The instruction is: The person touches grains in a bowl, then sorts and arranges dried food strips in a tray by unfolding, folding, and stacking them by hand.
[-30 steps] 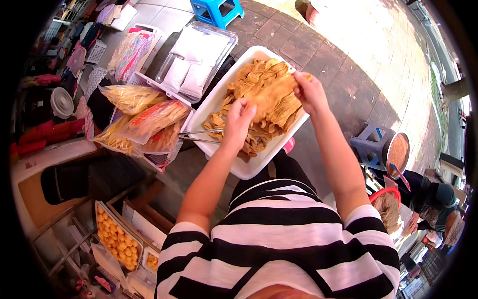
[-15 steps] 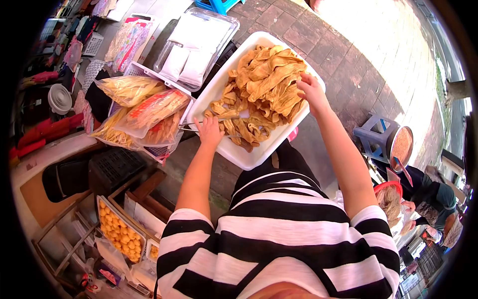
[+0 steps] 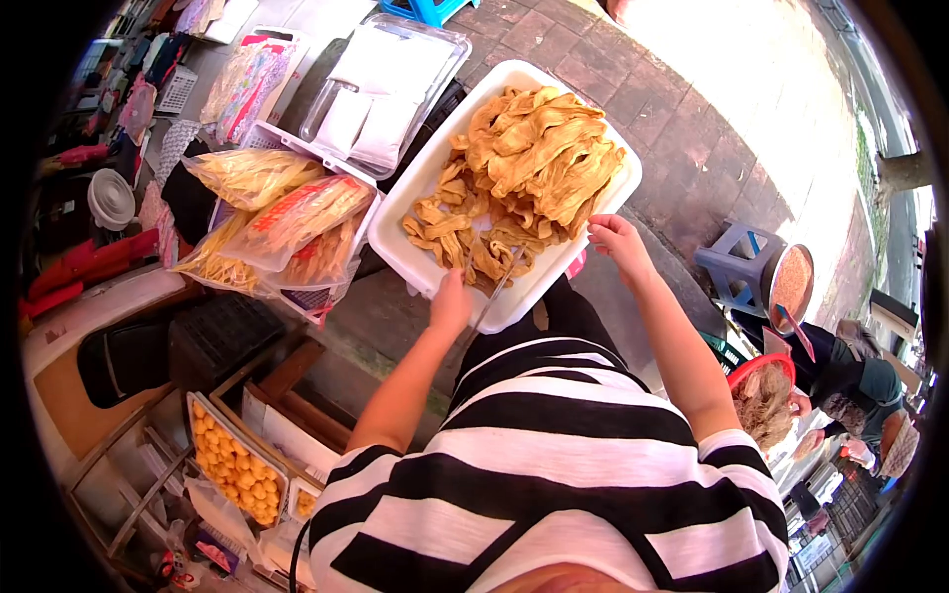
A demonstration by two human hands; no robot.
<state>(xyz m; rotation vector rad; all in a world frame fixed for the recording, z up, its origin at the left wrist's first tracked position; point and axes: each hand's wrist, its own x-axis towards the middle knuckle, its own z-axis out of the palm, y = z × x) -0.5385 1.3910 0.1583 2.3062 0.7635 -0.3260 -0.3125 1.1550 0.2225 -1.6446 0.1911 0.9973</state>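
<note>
A white rectangular tray [image 3: 393, 229] holds a heap of golden-brown, wrinkled strips [image 3: 539, 148] that look like tofu skin. My left hand [image 3: 452, 301] is closed around metal tongs [image 3: 499, 289] at the tray's near left side. One arm of the tongs slants into the lower strips; my hand partly hides the rest. At the right rim is my right hand [image 3: 620, 247], its fingers curled and pinched on the tray's edge, beside the heap.
Left of the tray, a crate holds bagged yellow and orange strips [image 3: 301, 222]. A clear-lidded box [image 3: 381, 94] holds white packets. Yellow balls [image 3: 235, 463] fill a lower-left tray. To the right are a grey-blue stool [image 3: 736, 277], a grain-filled pot [image 3: 792, 285] and another person [image 3: 875, 390].
My left hand has moved down and right, and the tongs have turned from nearly level to a steep slant. My right hand has dropped from the heap to the tray's right rim.
</note>
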